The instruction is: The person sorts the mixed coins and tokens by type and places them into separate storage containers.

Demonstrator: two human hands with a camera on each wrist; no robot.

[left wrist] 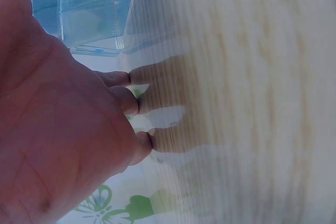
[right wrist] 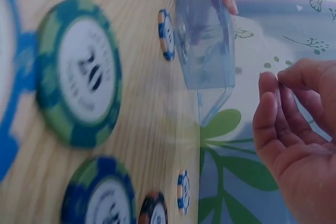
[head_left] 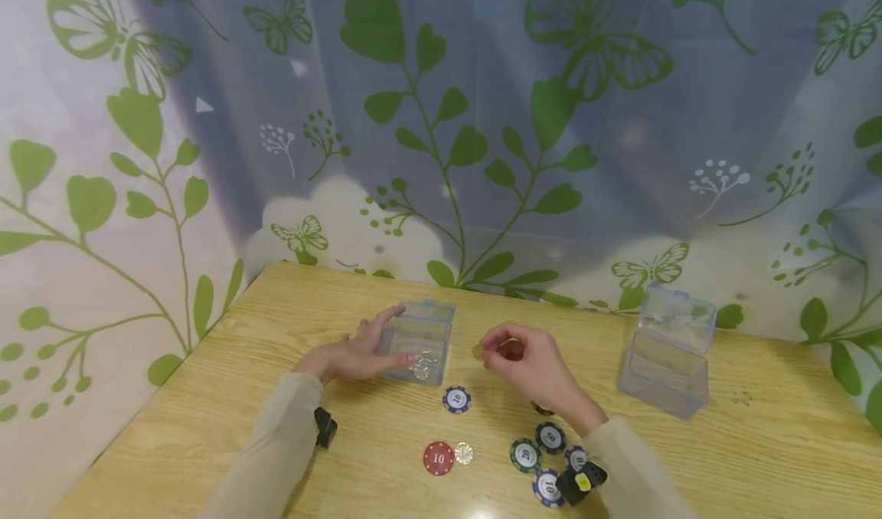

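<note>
My left hand (head_left: 354, 354) lies along the left side of a clear plastic box (head_left: 412, 341) with its lid raised, thumb reaching over the near part. Its other fingertips rest on the table in the left wrist view. Several shiny coins (head_left: 423, 370) lie inside the box by the thumb. To the right of this box, my right hand (head_left: 534, 362) pinches a small gold coin (head_left: 478, 352) between thumb and fingertips, above the table. A blue chip (head_left: 456, 399) marked 10 lies just in front of the box.
Nearer me lie a red chip (head_left: 439, 458) and a gold coin. Under the right forearm are a green chip (head_left: 526, 455), a dark chip (head_left: 550, 437) and blue chips (head_left: 548, 488), partly covered. A second clear box (head_left: 664, 381), lid up, stands at the right. A patterned curtain (head_left: 475, 197) hangs behind.
</note>
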